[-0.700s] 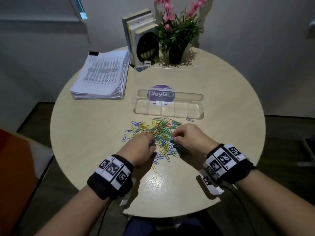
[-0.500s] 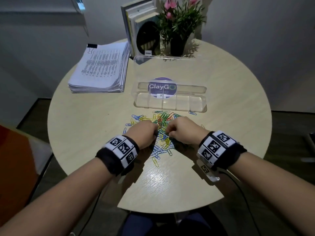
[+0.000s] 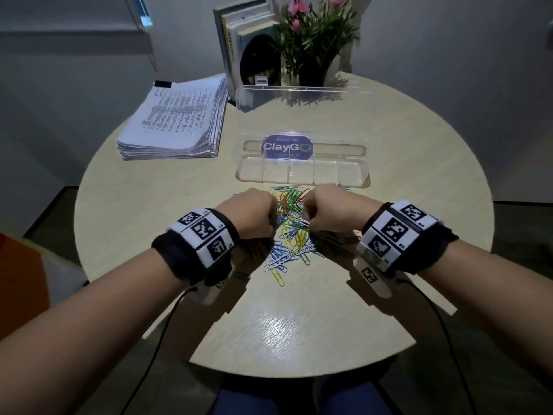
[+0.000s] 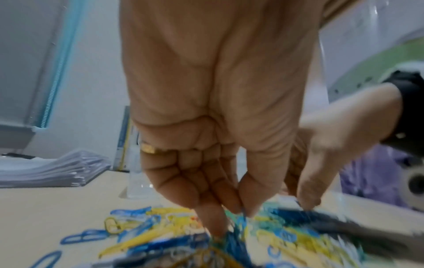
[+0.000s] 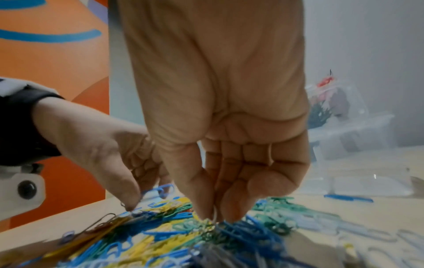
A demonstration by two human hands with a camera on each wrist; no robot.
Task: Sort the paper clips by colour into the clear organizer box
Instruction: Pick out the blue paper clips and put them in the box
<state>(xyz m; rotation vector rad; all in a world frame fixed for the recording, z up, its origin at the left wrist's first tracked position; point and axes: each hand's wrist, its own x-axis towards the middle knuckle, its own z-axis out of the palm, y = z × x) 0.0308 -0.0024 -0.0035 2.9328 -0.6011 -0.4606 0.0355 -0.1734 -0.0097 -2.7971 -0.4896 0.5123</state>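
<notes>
A heap of paper clips [image 3: 291,232] in blue, yellow, green, red and white lies on the round table, in front of the clear organizer box [image 3: 302,172]. The box's lid stands open behind it, and I see no clips in its compartments. My left hand [image 3: 270,218] is over the left of the heap; its thumb and fingers pinch a blue clip [image 4: 243,213]. My right hand [image 3: 306,217] is over the right side, pinching a pale clip [image 5: 215,214] at the top of the heap. The two hands are a few centimetres apart.
A thick stack of printed paper [image 3: 176,121] lies at the back left. Books [image 3: 239,46] and a potted pink flower [image 3: 314,40] stand behind the box. One blue clip [image 5: 348,198] lies apart near the box. The table [image 3: 434,205] is bare at right and front.
Both hands have stayed over the heap, picking at clips, and have drawn back a little toward me. The left hand now has a blue clip pinched.
</notes>
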